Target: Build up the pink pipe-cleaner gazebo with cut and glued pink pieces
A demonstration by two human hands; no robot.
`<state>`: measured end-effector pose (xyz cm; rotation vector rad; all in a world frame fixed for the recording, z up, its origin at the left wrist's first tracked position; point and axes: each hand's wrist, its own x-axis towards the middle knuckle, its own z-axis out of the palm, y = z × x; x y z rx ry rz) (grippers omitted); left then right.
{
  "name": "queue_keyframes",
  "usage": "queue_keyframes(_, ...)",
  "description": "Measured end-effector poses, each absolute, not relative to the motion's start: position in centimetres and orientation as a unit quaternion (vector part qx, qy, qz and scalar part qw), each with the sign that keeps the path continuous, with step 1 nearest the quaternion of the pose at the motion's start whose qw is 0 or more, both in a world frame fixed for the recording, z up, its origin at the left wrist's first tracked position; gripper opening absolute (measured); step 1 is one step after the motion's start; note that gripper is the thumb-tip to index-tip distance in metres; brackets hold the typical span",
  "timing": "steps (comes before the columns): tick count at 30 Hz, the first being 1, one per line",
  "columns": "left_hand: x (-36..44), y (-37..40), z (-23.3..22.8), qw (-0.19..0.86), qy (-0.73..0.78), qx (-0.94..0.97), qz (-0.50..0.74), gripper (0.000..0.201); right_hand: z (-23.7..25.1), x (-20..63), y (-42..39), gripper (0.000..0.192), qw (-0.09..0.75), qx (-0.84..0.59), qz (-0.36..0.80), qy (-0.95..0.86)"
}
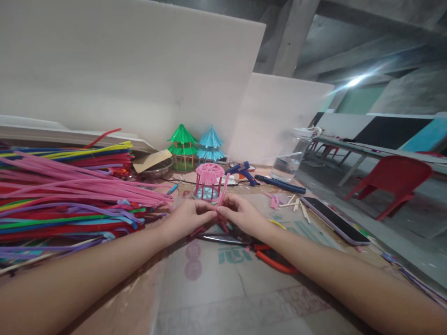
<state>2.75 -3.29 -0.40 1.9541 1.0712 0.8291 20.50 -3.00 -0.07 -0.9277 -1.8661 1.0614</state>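
My left hand (190, 216) and my right hand (244, 213) meet above the work surface, thumbs and forefingers pinched together. Between them they grip a pink pipe cleaner (224, 185) whose free end sticks up; more pink shows below the fingertips. Just behind the hands stands a small pavilion (210, 171) with a pink roof, dark pink posts and a pale blue base. Under my right forearm lies a tool with orange-red handles (275, 263), partly hidden. A dark, shiny-rimmed item (225, 239) lies beneath the hands, its kind unclear.
Bundled pipe cleaners (77, 200) fill the left side. Green (182, 136) and blue (211, 137) model pavilions stand behind, near a blue glue gun (244, 172). Rightward are a clear jug (288, 160), short sticks (296, 204) and a phone (335, 221). A red chair (394, 181) stands beyond.
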Motion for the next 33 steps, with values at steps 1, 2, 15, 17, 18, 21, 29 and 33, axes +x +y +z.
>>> queue_keyframes(1,2.75,-3.32,-0.36,0.375,0.420,0.761,0.321,0.029,-0.05,20.50,-3.00,0.019,0.389,-0.362,0.420,-0.736)
queue_keyframes(2,2.75,-3.34,-0.33,0.377,0.421,0.760,0.320,0.030,-0.04,20.50,-3.01,0.020,0.389,-0.361,0.420,-0.736)
queue_keyframes(15,2.78,-3.44,0.02,0.391,0.418,0.764,0.298,0.029,-0.39,20.61,-2.77,0.011,0.404,-0.368,0.401,-0.736)
queue_keyframes(17,2.77,-3.44,0.06,0.391,0.416,0.766,0.297,0.030,-0.37,20.62,-2.76,0.011,0.404,-0.367,0.394,-0.739)
queue_keyframes(18,2.76,-3.44,0.07,0.388,0.417,0.768,0.295,0.030,-0.34,20.62,-2.78,0.010,0.404,-0.367,0.392,-0.741)
queue_keyframes(21,2.70,-3.37,0.03,0.380,0.417,0.773,0.289,0.030,-0.23,20.57,-2.88,0.009,0.400,-0.367,0.392,-0.742)
queue_keyframes(29,2.80,-3.34,-0.20,0.390,0.422,0.761,0.300,0.028,0.01,20.53,-3.14,0.013,0.394,-0.372,0.391,-0.744)
queue_keyframes(33,2.90,-3.54,-0.03,0.396,0.420,0.756,0.309,0.025,0.01,20.50,-3.29,0.014,0.391,-0.368,0.397,-0.745)
